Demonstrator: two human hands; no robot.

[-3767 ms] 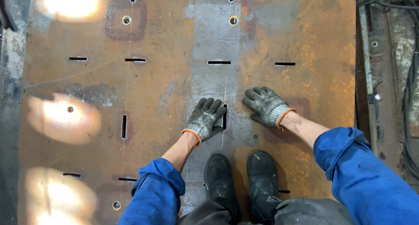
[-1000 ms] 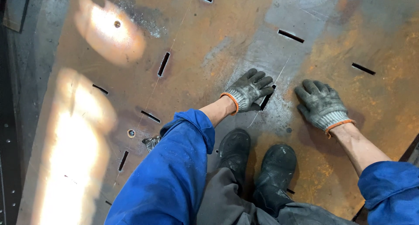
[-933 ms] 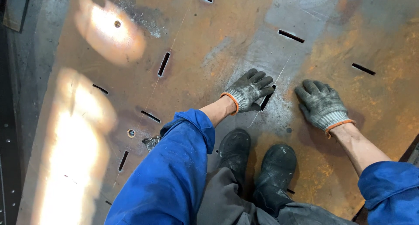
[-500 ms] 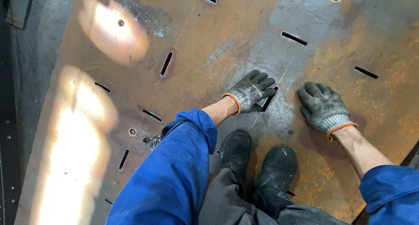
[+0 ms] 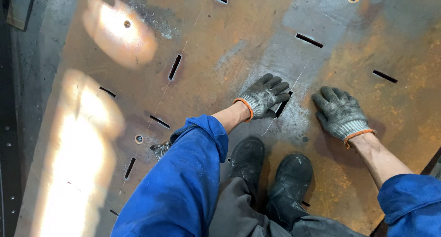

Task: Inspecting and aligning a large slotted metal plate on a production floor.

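Note:
I crouch on a large rusty steel plate [image 5: 206,48] cut with narrow slots. My left hand [image 5: 264,97], in a grey knit glove with an orange cuff, rests on the plate with its fingertips at the edge of a short slot [image 5: 282,104]. My right hand [image 5: 340,113], gloved the same way, lies flat on the plate a little to the right, fingers spread. Neither hand holds anything. A thin scribed line [image 5: 298,78] runs between the two hands. Blue sleeves cover both arms.
My two black boots [image 5: 271,182] stand on the plate just below the hands. More slots [image 5: 175,67] and small round holes [image 5: 138,139] dot the plate. A small dark metal object [image 5: 161,149] lies beside my left sleeve. The plate's left edge meets a dark frame [image 5: 11,126].
The view has swung left and tilted since the oldest frame. Both hands keep their places on the plate; over the last second only the picture drifts slightly.

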